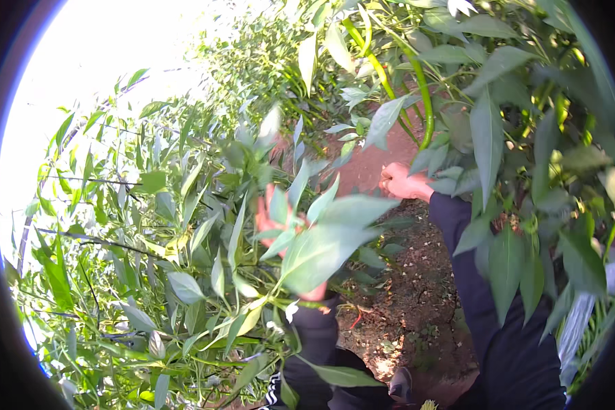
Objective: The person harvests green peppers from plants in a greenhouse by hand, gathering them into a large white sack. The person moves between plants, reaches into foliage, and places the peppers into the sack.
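My left hand [266, 218] reaches in among the leaves of a chili pepper plant [189, 287] on the left. Broad blurred leaves [320, 251] cover much of its palm and wrist; whether the fingers grip a stem is hidden. To the right, my right hand [402, 180] hovers above the soil path with its fingers curled closed, and no object shows in it. Just above it hang long green chili peppers [424, 97] from another pepper plant [487, 128], whose leaves overlap the right wrist.
Bare brown soil [400, 287] with dry litter runs between the two rows of plants. A red chili pepper [357, 319] lies low by the left sleeve. A shoe [401, 383] shows at the bottom. Clear plastic [576, 323] with green pods beside it is at the lower right.
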The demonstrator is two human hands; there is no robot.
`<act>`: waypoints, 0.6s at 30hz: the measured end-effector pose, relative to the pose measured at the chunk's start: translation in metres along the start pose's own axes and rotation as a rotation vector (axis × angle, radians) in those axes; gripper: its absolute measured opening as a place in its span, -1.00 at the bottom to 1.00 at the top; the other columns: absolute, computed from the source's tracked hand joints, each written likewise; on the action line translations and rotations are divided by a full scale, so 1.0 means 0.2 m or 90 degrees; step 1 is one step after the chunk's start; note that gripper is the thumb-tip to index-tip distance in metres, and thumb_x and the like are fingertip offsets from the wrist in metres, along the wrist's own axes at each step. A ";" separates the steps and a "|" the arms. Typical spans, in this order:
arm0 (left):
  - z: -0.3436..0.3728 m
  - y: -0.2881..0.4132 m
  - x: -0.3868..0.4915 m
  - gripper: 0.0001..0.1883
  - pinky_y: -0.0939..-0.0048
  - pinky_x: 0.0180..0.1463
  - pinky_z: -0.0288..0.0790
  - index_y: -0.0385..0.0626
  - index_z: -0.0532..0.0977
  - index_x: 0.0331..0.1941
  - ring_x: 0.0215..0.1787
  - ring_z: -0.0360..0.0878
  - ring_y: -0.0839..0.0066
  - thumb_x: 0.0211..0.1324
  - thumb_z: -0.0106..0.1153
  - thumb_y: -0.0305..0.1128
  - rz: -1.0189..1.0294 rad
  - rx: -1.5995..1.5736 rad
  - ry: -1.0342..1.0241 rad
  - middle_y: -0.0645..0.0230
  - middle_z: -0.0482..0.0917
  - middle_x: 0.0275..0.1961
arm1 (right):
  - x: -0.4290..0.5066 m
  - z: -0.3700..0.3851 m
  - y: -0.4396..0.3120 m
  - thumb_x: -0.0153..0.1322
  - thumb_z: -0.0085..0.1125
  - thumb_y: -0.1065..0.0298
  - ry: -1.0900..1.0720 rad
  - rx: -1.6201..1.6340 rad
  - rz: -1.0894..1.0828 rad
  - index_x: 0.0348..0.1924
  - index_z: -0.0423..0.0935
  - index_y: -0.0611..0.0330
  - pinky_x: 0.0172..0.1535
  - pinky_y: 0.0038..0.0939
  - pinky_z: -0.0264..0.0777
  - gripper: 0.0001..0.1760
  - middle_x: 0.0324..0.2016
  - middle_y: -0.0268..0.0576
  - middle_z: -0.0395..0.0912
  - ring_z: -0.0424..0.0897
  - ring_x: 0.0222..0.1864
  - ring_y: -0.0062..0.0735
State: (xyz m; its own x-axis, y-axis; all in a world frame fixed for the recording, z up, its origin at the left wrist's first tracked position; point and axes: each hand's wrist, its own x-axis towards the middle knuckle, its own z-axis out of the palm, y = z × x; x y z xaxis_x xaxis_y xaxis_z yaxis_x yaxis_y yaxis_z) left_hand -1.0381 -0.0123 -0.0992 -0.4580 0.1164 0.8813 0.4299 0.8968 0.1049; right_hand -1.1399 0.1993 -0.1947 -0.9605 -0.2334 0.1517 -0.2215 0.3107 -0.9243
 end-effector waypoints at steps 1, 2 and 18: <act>-0.06 -0.03 0.03 -0.61 0.06 0.26 0.24 -0.23 0.49 0.02 0.25 0.32 -0.06 0.07 -0.06 -0.62 0.000 0.061 -0.014 -0.09 0.36 0.25 | 0.05 -0.01 0.01 0.38 -0.04 0.48 -0.043 0.064 0.031 -0.33 0.54 0.33 -0.42 -0.33 0.48 -0.83 -0.40 -0.07 0.63 0.61 -0.48 -0.36; -0.12 -0.06 0.07 -0.59 0.08 0.29 0.22 -0.20 0.50 0.02 0.27 0.31 -0.03 0.05 -0.09 -0.65 0.000 0.119 -0.027 -0.08 0.32 0.28 | 0.08 -0.01 0.01 0.41 -0.09 0.53 -0.083 0.126 0.067 -0.33 0.52 0.36 -0.46 -0.40 0.47 -0.83 -0.38 -0.09 0.63 0.59 -0.51 -0.42; -0.69 -0.06 0.00 -0.46 0.32 0.33 0.17 -0.16 0.41 0.19 0.33 0.27 0.41 0.08 -0.16 -0.71 -0.338 -0.236 0.267 0.29 0.29 0.36 | 0.16 0.04 -0.28 0.41 0.07 0.37 -0.472 0.154 -0.070 -0.26 0.58 0.36 -0.50 -0.52 0.44 -0.79 -0.48 -0.18 0.62 0.60 -0.50 -0.55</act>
State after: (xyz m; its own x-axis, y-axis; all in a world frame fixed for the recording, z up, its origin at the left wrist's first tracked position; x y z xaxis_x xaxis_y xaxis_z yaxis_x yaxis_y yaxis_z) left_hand -0.9362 -0.0814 -0.0373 -0.3744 -0.5269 0.7631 0.5015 0.5772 0.6445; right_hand -1.1563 0.1674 -0.1412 -0.5538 -0.8310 0.0526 -0.1840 0.0605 -0.9811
